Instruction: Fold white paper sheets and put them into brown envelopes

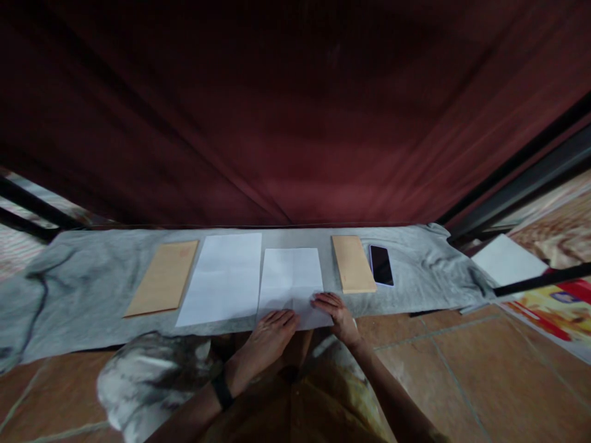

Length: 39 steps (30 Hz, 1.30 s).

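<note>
A white sheet of paper (292,271) with visible crease lines lies flat before me on a grey cloth. My left hand (276,329) rests on its near edge, the fingers laid over the paper and pointing right. On the sheet's near right corner is my right hand (339,315), its fingers stretched out flat and pointing left. Left of this sheet lies a larger white sheet (221,280), also faintly creased. Further left is a brown envelope (164,277). A second brown envelope or stack of them (353,264) lies to the right, near my right hand.
A phone (381,266) with a pale case lies right of the envelopes. The grey cloth (425,271) covers a narrow bench-like surface. Behind it hangs a dark red fabric (295,154). Dark metal bars (521,166) stand at the right, with a tiled floor (438,363) below.
</note>
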Tool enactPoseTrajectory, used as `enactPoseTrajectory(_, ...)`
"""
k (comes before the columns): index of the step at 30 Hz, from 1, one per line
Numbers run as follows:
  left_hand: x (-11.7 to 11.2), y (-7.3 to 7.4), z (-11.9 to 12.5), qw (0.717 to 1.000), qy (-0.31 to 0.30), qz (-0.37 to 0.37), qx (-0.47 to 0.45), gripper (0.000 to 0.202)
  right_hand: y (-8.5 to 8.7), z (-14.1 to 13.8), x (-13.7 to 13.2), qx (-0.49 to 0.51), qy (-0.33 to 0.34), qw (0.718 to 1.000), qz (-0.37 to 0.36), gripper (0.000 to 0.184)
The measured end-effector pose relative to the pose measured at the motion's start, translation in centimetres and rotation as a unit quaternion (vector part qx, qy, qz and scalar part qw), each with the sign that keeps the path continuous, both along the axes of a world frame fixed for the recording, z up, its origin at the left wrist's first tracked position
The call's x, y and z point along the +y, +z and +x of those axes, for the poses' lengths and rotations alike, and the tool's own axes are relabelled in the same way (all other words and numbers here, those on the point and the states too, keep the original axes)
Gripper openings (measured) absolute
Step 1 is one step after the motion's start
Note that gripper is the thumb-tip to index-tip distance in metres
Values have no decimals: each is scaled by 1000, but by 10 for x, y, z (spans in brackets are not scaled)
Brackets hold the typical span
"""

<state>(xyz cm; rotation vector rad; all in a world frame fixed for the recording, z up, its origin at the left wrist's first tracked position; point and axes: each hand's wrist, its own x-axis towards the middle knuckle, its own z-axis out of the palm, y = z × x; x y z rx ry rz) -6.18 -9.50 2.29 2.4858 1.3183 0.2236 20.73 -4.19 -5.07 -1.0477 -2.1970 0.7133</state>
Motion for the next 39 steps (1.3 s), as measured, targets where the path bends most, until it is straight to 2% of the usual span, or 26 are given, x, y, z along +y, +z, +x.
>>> enactPoseTrajectory(6, 9, -9, -56, 991, 60, -40, -111, 69, 2, 5, 2, 65, -41, 995, -56, 67)
enactPoseTrajectory(9, 20, -18, -81, 966, 124, -91, -210, 65, 4, 4, 3, 85, -49, 992, -83, 49)
enactPoseTrajectory(11, 27, -25, -88, 952, 153, -109, -241, 58, 8, 2, 5, 95, -47, 989, -102, 37)
enactPoseTrajectory(15, 43, -42, -84, 952, 169, -91, -239, 53, 15, -3, 5, 117, -65, 982, -132, 26)
enactPoseTrajectory(19, 53, -51, -74, 947, 201, -84, -235, 51, 16, -5, 5, 127, -96, 976, -151, 27)
enactPoseTrajectory(23, 58, -45, -73, 942, 211, -102, -238, 38, 9, -5, 11, 125, -97, 979, -128, 37)
enactPoseTrajectory(25, 60, -40, -75, 938, 237, -118, -225, 28, 4, -7, 16, 119, -108, 982, -101, 33)
enactPoseTrajectory(28, 64, -35, -75, 929, 274, -144, -201, 38, -3, -13, 24, 101, -161, 979, -75, 24)
enactPoseTrajectory(33, 71, -35, -72, 911, 281, -141, -266, 30, -11, -21, 29, 97, -187, 975, -65, 24)
enactPoseTrajectory(39, 78, -38, -65, 901, 314, -121, -274, 29, -15, -24, 31, 80, -247, 962, -87, 26)
